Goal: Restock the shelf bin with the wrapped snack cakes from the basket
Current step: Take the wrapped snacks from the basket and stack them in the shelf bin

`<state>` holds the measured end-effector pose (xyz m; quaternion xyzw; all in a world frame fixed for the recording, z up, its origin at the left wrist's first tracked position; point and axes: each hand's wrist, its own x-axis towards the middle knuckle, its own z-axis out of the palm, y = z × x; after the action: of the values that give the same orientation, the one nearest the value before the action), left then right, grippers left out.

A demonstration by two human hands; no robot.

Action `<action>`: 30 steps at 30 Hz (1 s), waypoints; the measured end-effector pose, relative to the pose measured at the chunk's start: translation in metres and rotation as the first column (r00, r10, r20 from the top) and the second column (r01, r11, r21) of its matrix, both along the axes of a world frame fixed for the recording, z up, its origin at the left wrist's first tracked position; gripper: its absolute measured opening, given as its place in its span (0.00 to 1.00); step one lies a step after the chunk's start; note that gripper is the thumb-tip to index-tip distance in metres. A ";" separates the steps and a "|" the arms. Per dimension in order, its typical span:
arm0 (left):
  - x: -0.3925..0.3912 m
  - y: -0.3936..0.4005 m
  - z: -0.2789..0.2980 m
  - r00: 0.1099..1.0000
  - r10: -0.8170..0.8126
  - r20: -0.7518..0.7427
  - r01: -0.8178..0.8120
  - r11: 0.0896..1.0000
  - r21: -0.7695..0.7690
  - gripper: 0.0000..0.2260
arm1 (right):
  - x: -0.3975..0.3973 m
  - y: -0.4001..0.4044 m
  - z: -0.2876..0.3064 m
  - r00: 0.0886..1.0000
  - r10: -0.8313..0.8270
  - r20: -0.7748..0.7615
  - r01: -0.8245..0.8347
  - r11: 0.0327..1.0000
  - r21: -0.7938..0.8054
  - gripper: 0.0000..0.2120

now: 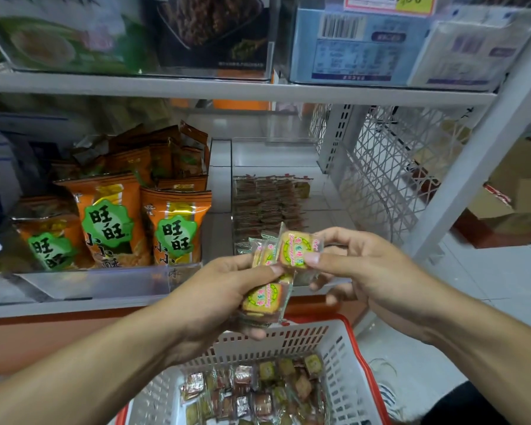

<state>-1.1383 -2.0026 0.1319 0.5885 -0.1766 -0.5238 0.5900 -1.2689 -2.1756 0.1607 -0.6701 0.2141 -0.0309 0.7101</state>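
Yellow wrapped snack cakes [295, 250] gripped in both hands' fingers [311, 258] above the basket [347, 357], seemingly bound next for the clear shelf bin [236, 191].

Both hands [288, 283] around wrapped snack cakes [298, 250]

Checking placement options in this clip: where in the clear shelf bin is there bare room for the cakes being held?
The clear bin is bare at its back, beyond the stacked rows of cakes, and along its right side by the white lattice panel. Its front left is crowded. Both the left hand and right hand hold wrapped cakes at the bin's front.
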 end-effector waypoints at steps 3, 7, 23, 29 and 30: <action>0.002 0.001 -0.001 0.999 -0.028 0.024 0.029 0.999 -0.014 0.09 | 0.001 -0.002 -0.001 0.998 -0.059 0.025 0.059 0.998 -0.017 0.11; 0.003 0.002 -0.003 0.991 -0.097 0.089 0.098 0.995 -0.005 0.12 | 0.001 -0.003 0.002 0.998 -0.019 0.057 0.025 0.995 -0.095 0.18; 0.004 -0.010 -0.011 0.945 -0.272 0.180 0.271 0.962 0.029 0.21 | 0.000 -0.010 0.005 0.957 0.228 -0.178 -0.240 0.970 -0.046 0.28; 0.006 -0.031 -0.003 0.991 -0.052 0.122 0.060 0.996 -0.061 0.34 | 0.014 -0.033 0.020 0.974 0.195 -0.119 -0.217 0.950 -0.225 0.25; 0.006 -0.034 0.000 0.988 -0.056 0.143 0.067 0.995 -0.074 0.26 | 0.016 -0.036 0.020 0.969 0.210 -0.131 -0.235 0.947 -0.218 0.24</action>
<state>-1.1319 -2.0368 0.1316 0.5946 -0.2562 -0.4916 0.5824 -1.2526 -2.2117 0.1810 -0.7688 0.1695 0.0602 0.6137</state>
